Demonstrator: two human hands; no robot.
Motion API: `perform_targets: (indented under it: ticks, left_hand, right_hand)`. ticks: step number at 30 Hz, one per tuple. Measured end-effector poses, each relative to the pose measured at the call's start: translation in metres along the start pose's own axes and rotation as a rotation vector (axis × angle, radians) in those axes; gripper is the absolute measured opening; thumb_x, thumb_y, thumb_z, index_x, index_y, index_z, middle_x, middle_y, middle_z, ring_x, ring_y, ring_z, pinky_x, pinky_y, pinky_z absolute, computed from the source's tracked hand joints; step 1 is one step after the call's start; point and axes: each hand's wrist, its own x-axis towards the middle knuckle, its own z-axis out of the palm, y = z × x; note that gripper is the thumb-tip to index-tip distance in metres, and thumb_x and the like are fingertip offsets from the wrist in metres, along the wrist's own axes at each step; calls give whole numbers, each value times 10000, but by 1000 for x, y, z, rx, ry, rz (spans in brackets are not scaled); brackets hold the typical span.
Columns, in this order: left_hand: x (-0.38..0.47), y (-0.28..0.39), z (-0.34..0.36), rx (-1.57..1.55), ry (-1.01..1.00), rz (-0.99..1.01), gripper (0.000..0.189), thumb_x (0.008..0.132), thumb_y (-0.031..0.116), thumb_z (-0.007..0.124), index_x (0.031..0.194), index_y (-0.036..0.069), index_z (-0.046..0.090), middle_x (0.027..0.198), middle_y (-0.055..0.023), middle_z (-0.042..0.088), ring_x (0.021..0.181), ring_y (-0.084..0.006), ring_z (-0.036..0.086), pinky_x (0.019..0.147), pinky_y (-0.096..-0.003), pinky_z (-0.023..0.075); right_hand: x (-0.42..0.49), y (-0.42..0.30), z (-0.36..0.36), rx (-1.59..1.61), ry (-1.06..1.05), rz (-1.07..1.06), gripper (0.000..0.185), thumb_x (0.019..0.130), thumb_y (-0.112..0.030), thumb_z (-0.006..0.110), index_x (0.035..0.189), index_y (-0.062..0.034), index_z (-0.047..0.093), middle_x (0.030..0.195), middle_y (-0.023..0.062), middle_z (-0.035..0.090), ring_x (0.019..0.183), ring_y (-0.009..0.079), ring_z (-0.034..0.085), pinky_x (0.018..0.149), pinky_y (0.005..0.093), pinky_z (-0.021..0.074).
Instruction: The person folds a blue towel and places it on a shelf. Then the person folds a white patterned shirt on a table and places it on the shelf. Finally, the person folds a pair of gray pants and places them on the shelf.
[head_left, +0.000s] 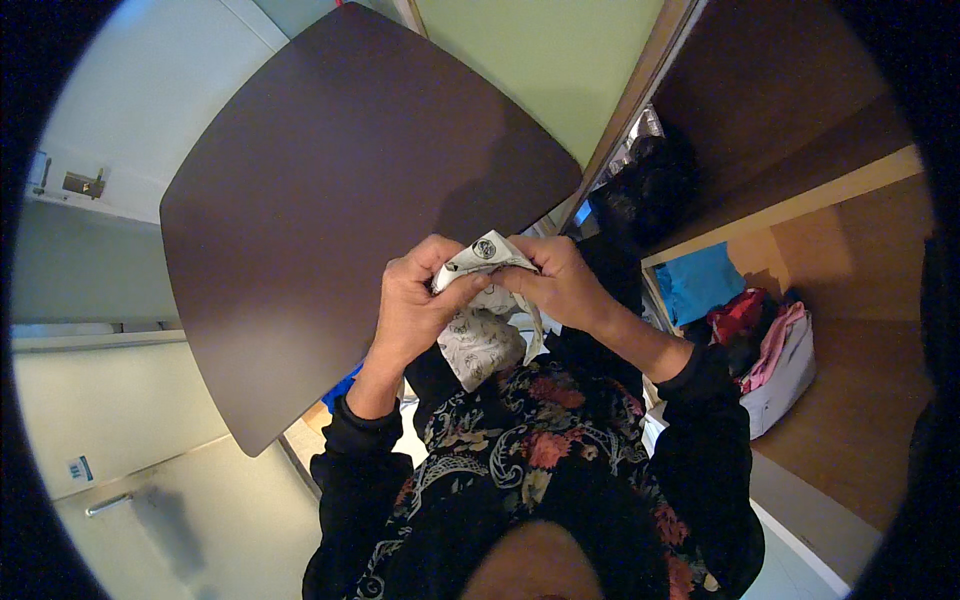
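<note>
Between my two hands is a piece of white printed cloth (481, 341) with small dark motifs, its upper edge folded over. My left hand (420, 292) grips the fold on the left, with the thumb pressed on top. On the right, my right hand (551, 277) pinches the same fold, and the thumbs of both hands nearly meet in the middle. The rest of the cloth hangs crumpled below my hands, in front of my floral top (547, 450). The fingers behind the cloth are partly hidden.
A dark brown tabletop (315, 195) extends ahead and to the left. To the right, an open wooden cupboard (862, 352) holds a grey fabric bin (784, 390) with clothes and a blue folded item (697, 281). A pale door with a metal handle (109, 504) is at lower left.
</note>
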Motion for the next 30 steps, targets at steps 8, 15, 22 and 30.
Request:
perform_targets:
  ticks: [8,15,22,30]
  left_hand:
    - [-20,-23,9,-209,249,40,124,752,-39,660,814,20,571,737,5,558,649,-50,502,571,-192,410]
    - [-17,-29,18,37,350,249,150,669,-77,680,754,16,599,726,-45,563,609,-103,513,513,-219,386]
    - [-18,-19,18,233,344,433,239,626,-80,674,838,24,640,749,-78,569,637,-160,532,526,-243,404]
    - [-22,-26,32,354,560,533,227,625,-52,673,835,26,642,912,-109,565,835,-228,532,676,-310,435]
  right_hand:
    - [-2,20,-2,120,-4,62,160,836,-118,591,918,16,620,736,4,611,674,47,516,586,238,434]
    - [-6,33,-5,235,-58,131,198,879,-146,538,971,9,620,785,-5,627,718,54,543,633,222,440]
    - [-8,37,-11,415,-61,144,246,895,-192,516,1019,-3,613,881,13,638,810,74,562,722,235,443]
    - [-9,37,-5,558,1,316,258,902,-195,499,1029,1,609,906,19,635,822,87,569,741,239,445]
